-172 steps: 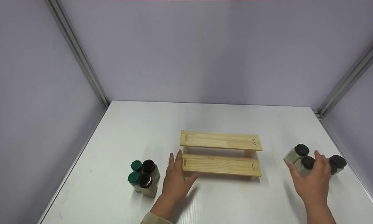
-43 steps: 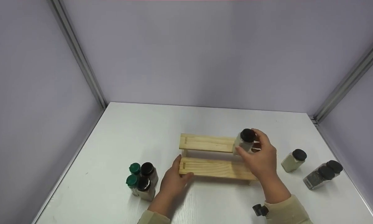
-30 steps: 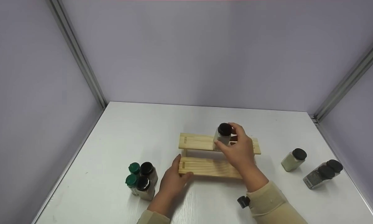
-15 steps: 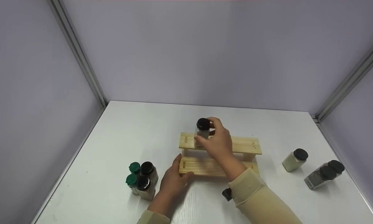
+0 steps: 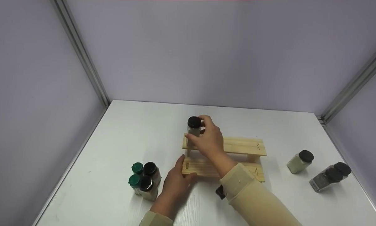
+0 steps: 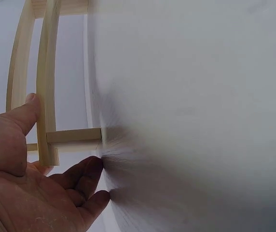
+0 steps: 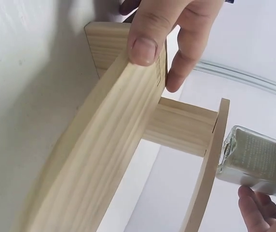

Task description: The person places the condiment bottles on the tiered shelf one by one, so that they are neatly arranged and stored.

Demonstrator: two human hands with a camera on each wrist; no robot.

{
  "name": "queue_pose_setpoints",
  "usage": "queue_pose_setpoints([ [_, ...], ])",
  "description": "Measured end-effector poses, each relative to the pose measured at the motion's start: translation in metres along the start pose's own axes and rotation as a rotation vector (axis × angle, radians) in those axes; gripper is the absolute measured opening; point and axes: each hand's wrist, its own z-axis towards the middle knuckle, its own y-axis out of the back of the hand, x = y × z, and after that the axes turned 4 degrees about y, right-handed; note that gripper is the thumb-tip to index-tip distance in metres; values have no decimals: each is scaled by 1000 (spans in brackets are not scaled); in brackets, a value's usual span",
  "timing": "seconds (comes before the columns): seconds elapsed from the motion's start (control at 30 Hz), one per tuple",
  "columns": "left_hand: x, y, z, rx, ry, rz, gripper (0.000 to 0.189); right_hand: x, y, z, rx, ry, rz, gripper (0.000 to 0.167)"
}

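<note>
A two-tier wooden spice rack (image 5: pixel 242 145) stands at the middle of the table. My right hand (image 5: pixel 211 138) grips a black-capped glass spice jar (image 5: pixel 193 131) by its sides, thumb in front and fingers behind. The jar is upright at the left end of the upper shelf; in the right wrist view its glass base (image 7: pixel 227 150) is right at the shelf surface. With my left hand (image 5: pixel 174 185) I hold the left end of the lower shelf (image 6: pixel 45 87), thumb on its front edge. The other fingers reach round the end, their tips down by the tabletop.
Left of the rack stands a tight group of jars, two with green caps (image 5: pixel 134 180) and two with black caps (image 5: pixel 147 184). On the right are a pale green jar (image 5: pixel 297 164) and two darker black-capped jars (image 5: pixel 322 181). Walls (image 5: pixel 188 53) enclose the table (image 5: pixel 97 150).
My right hand has taken a black-capped jar from the right group and carried it leftward along the upper shelf to its left end. My left hand has closed on the rack's lower left end.
</note>
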Motion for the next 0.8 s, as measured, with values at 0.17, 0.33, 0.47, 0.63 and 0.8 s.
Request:
queue_pose_setpoints([
  [0.17,2,0,-5,22,16,3,88,2,-7,-4,17,-15,-28,72],
  [0.33,3,10,8,2,28,18,87,10,-16,11,25,13,-33,70],
  [0.47,0,16,21,-11,20,10,88,15,-17,25,31,45,-39,69],
  [0.63,-1,13,16,7,35,-11,89,16,-11,21,74,-13,-68,81],
  [0.8,1,10,10,20,34,-10,89,13,3,10,82,-79,-57,97],
])
